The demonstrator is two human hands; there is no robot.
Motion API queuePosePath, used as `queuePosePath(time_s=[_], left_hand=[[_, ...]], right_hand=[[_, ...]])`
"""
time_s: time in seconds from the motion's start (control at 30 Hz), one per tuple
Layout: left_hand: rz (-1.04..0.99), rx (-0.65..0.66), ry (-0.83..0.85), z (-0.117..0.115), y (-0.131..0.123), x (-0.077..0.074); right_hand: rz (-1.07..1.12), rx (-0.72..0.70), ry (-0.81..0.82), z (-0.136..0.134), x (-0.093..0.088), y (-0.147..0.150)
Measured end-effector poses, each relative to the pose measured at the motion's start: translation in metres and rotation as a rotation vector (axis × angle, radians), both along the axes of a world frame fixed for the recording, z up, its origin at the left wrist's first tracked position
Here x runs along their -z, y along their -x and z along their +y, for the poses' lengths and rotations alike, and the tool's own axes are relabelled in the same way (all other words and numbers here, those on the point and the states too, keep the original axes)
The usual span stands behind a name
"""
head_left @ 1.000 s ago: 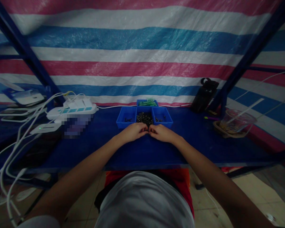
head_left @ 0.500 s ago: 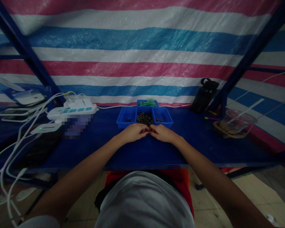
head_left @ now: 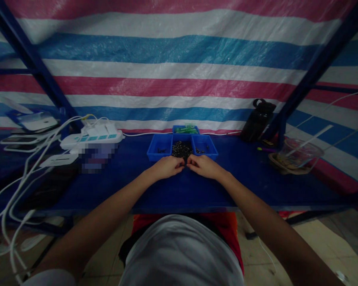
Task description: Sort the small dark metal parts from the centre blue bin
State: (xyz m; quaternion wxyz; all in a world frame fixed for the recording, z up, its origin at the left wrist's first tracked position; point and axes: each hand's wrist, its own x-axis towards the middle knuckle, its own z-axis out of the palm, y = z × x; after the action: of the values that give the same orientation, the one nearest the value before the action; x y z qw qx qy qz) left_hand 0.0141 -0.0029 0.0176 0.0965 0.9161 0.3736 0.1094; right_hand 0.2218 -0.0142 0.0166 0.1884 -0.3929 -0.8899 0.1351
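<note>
My left hand (head_left: 170,167) and my right hand (head_left: 203,166) face each other at the front of the blue trays, with a narrow gap between their fingertips. Both are closed, thumb against fingers; anything pinched in them is too small to make out. Just beyond lies a heap of small dark and shiny parts (head_left: 181,149) in the middle tray. A left blue tray (head_left: 160,143) holds a few small dark pieces, and a right blue tray (head_left: 204,142) holds some more. Behind them a small tray contains green packets (head_left: 186,130).
At left on the blue table (head_left: 179,194) are a white power strip (head_left: 92,139), many white cables, stacked phones (head_left: 24,140) and a dark flat object (head_left: 49,186). A black bottle (head_left: 257,120) and a clear plastic cup (head_left: 302,151) with a straw stand at right. A striped sheet hangs behind.
My fingertips, together half a second ago, have parted slightly. The trays and the other things on the table stay where they were.
</note>
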Motion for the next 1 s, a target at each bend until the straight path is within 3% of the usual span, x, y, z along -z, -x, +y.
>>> queuePosePath(time_s=[0.4,1.0], left_hand=[[-0.04,-0.022,-0.037,-0.0039,-0.001,-0.0044],[-0.166,0.086,-0.061,-0.0066,-0.0029,-0.0052]], right_hand=[[-0.024,-0.007,0.01,0.0017,0.0016,-0.0001],[-0.059,-0.028,-0.05,0.0009,0.0027,0.0012]])
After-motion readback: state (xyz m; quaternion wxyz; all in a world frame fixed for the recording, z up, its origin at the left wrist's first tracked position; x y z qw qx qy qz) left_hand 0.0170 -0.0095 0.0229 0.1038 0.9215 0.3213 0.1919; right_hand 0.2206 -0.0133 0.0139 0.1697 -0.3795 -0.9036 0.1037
